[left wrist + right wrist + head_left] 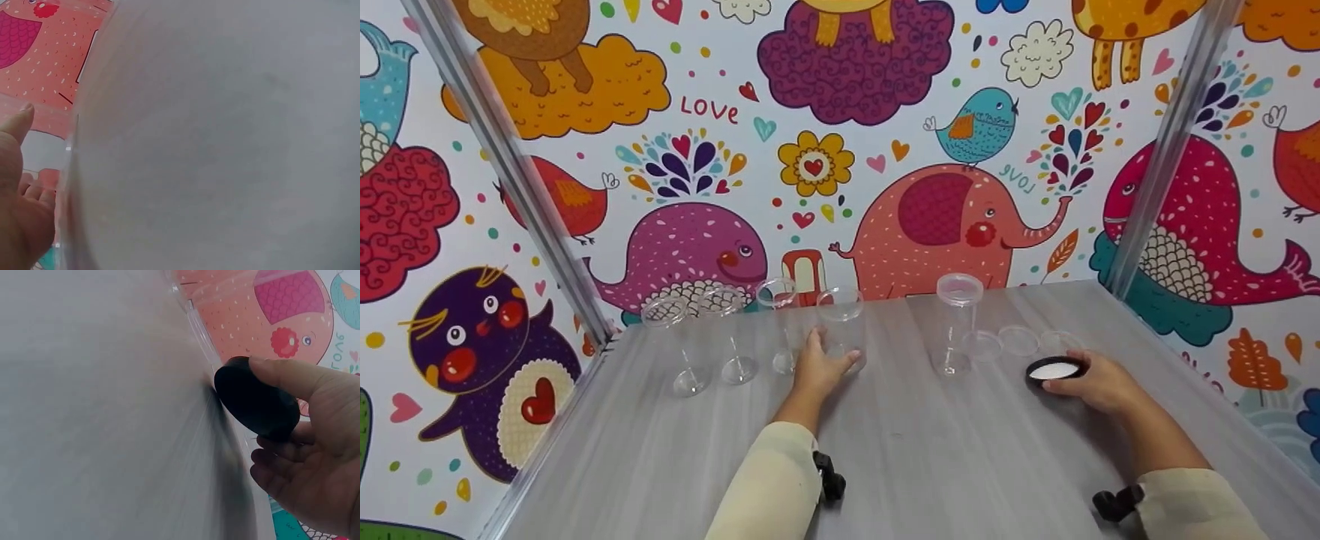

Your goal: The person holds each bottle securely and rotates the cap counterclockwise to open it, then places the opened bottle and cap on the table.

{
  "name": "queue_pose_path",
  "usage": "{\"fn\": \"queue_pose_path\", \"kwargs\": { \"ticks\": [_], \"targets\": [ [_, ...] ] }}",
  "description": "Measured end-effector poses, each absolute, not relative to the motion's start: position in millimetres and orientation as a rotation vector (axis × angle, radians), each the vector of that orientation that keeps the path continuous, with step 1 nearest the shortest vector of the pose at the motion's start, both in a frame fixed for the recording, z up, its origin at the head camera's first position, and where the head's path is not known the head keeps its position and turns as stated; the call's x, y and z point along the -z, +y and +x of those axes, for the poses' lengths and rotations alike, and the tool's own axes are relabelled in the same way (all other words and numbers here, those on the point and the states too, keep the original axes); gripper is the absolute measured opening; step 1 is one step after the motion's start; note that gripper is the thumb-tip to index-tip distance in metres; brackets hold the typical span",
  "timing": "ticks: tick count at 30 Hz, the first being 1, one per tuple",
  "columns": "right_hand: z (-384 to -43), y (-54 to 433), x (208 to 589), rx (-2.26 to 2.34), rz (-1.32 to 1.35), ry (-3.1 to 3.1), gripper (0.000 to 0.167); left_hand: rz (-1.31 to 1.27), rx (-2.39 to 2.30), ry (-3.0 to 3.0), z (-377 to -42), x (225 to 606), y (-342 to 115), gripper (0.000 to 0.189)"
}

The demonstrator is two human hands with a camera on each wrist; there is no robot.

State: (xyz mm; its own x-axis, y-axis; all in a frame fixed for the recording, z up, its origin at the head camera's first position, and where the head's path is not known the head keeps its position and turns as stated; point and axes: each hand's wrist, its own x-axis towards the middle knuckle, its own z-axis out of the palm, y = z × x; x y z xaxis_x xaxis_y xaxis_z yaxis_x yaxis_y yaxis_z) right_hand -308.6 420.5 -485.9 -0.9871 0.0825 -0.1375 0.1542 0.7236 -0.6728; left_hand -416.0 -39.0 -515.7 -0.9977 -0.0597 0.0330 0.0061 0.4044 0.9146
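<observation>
In the head view my left hand (823, 371) reaches around the lower part of a clear plastic jar (844, 319), index finger on its left and thumb on its right. That hand (28, 191) shows only at the left edge of the left wrist view, thumb and fingers apart. My right hand (1099, 381) pinches a round black lid (1054, 370) with a white inner face, tilted above the table. From the right wrist, the lid's black outer side (256, 399) shows between thumb and fingers.
Three more clear jars (684, 345) stand in a row left of my left hand. Another clear jar (958, 322) with a thick rim stands between the hands. Clear round discs (1020, 341) lie beside it on the grey table (915, 450). Patterned walls (720, 247) enclose the back and sides.
</observation>
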Motion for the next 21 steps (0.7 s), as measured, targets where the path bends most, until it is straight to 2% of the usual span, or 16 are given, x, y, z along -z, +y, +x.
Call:
{"fn": "queue_pose_path", "kwargs": {
  "ticks": [6,21],
  "targets": [
    [-311.8,426.5,489.6,1.013,0.239,2.829,0.115,0.066,1.672,-2.615,-416.3,515.2,-36.1,0.098],
    [-311.0,429.2,495.1,0.845,0.207,2.922,0.1,0.034,1.64,-2.652,-415.4,515.2,-39.7,0.092]
  ]
}}
